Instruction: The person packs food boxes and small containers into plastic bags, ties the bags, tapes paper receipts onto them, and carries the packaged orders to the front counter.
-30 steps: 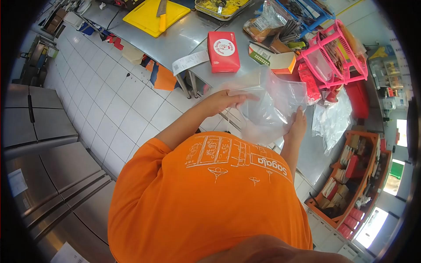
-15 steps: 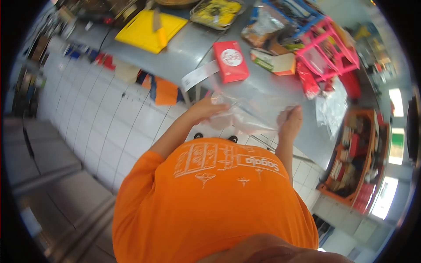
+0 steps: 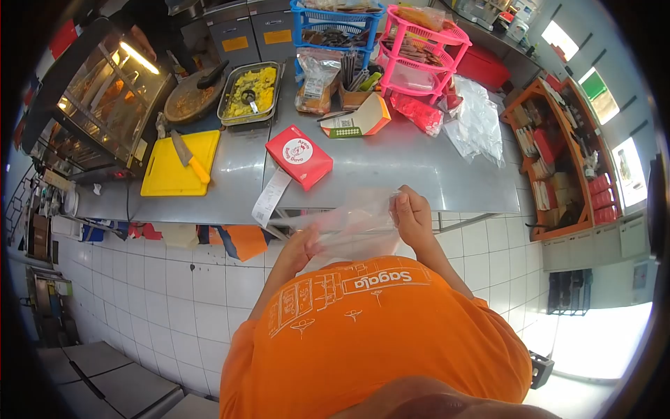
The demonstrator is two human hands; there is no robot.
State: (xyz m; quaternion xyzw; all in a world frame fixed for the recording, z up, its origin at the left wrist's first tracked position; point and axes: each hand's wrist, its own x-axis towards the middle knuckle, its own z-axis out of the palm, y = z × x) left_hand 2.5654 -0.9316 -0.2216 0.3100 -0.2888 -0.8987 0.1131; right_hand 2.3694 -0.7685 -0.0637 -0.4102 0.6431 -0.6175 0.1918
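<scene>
Clear plastic bag (image 3: pixel 359 225), one: between both hands, just off the surface (image 3: pixel 447 185). Right hand (image 3: pixel 413 213): fingers closed, pinching its edge. Left hand (image 3: pixel 299 250): fingers curled at the far side, blurred; grip cannot be told. Red box (image 3: pixel 300 157): at 11 o'clock. Handling, as judged: level edges, gentle tension.

"Sagala" on the shirt, "Ayam" on the box.
The orange short-sleeved shirt (image 3: pixel 377 335) carries "Sagala" in a white-outlined panel, upside down in view; the red rectangular box (image 3: pixel 300 158) bears a round white label (image 3: pixel 298 151) reading "Ayam", its lower words unclear. Print on the white paper slip (image 3: pixel 271 199) is too small to read.
</scene>
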